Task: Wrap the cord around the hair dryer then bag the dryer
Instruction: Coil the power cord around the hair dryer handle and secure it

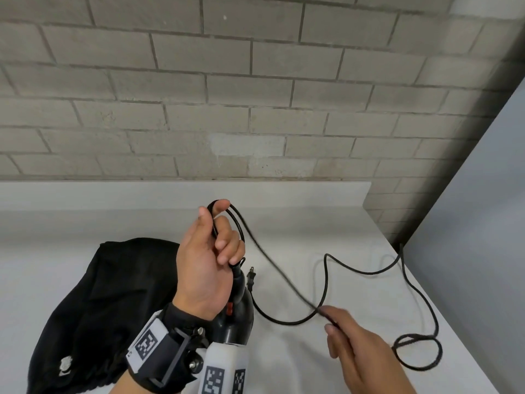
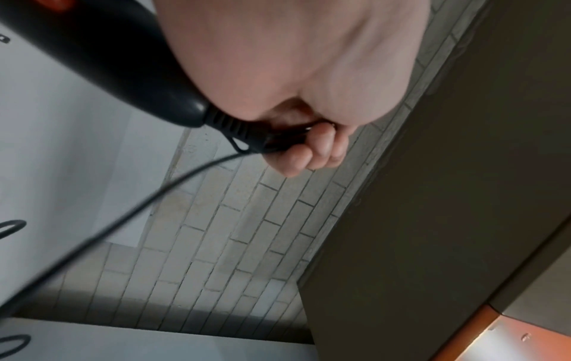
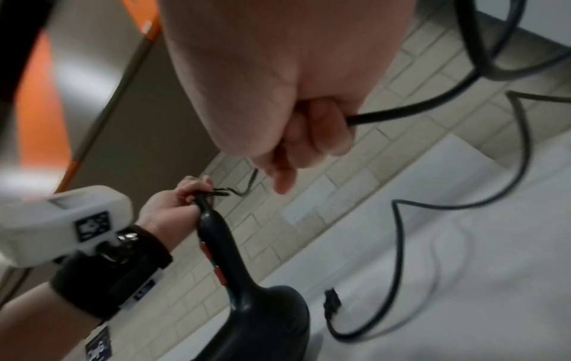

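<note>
At tabletop (image 1: pixel 284 223) centre, left hand (image 1: pixel 204 260) grips the upright hair dryer (image 1: pixel 238 311) handle and cord (image 1: pixel 326 277) loops — right hand (image 1: pixel 355 345), at four o'clock, pinches slack trailing toward three o'clock; bag (image 1: pixel 99 294) lies at nine.

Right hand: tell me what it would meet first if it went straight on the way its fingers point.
Probably the hair dryer: the right hand, pinching the cord, points up-left toward it across bare table. Depth is unclear.

Bag (image 1: pixel 93 294) left of dryer (image 1: pixel 238 314), cord (image 1: pixel 409 282) right.
</note>
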`<state>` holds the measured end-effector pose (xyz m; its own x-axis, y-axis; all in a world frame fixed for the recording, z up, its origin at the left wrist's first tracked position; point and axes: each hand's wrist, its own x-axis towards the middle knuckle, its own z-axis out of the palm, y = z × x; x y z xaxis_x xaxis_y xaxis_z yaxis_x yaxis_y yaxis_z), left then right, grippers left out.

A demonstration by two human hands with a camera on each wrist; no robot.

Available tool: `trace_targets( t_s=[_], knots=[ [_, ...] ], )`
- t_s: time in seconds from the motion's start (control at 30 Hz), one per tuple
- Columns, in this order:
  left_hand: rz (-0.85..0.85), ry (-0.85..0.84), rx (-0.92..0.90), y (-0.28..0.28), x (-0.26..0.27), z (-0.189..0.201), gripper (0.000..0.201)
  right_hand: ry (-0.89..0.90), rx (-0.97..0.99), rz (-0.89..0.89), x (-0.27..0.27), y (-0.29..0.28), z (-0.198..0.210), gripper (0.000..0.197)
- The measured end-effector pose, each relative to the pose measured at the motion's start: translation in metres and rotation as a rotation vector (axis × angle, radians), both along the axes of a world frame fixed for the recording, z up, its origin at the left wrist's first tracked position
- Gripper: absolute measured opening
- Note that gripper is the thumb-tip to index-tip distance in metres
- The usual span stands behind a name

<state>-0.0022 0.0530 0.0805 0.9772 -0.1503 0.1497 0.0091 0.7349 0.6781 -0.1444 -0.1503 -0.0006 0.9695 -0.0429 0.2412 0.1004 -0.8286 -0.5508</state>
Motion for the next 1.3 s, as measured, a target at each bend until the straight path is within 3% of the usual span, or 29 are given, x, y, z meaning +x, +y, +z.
trace_targets(
  t_s=[0.2,0.23,0.33,0.5,0.7,0.87,1.03,1.3],
  knots=[
    [0.114,-0.121,0.211,-0.009,-0.001,-0.002,0.031,-0.247,-0.418,0.029,-0.006,0.013,0.027,0.024],
    [0.116,-0.156,0.247,-0.010,-0.002,-0.002,0.031,-0.273,-0.462,0.028,-0.006,0.014,0.034,0.032],
    [0.089,-0.234,0.379,-0.012,-0.006,-0.004,0.031,-0.258,-0.571,0.070,-0.009,0.012,0.056,0.063],
    [-0.060,-0.322,0.553,-0.016,-0.016,-0.003,0.036,-0.343,-0.621,0.170,-0.007,0.010,0.096,0.055],
    [-0.251,-0.407,0.682,-0.021,-0.028,-0.009,0.037,-0.431,-0.450,0.146,0.017,-0.003,0.131,0.013],
    [-0.351,-0.461,0.629,-0.025,-0.034,-0.013,0.044,-0.450,-0.252,0.110,0.037,0.001,0.130,0.026],
    [-0.387,-0.451,0.487,-0.024,-0.038,-0.014,0.058,-0.466,-0.134,0.079,0.048,0.007,0.119,0.019],
    [-0.375,-0.393,0.451,-0.022,-0.035,-0.013,0.047,-0.407,0.188,0.015,0.061,0.022,0.084,0.020]
  ],
)
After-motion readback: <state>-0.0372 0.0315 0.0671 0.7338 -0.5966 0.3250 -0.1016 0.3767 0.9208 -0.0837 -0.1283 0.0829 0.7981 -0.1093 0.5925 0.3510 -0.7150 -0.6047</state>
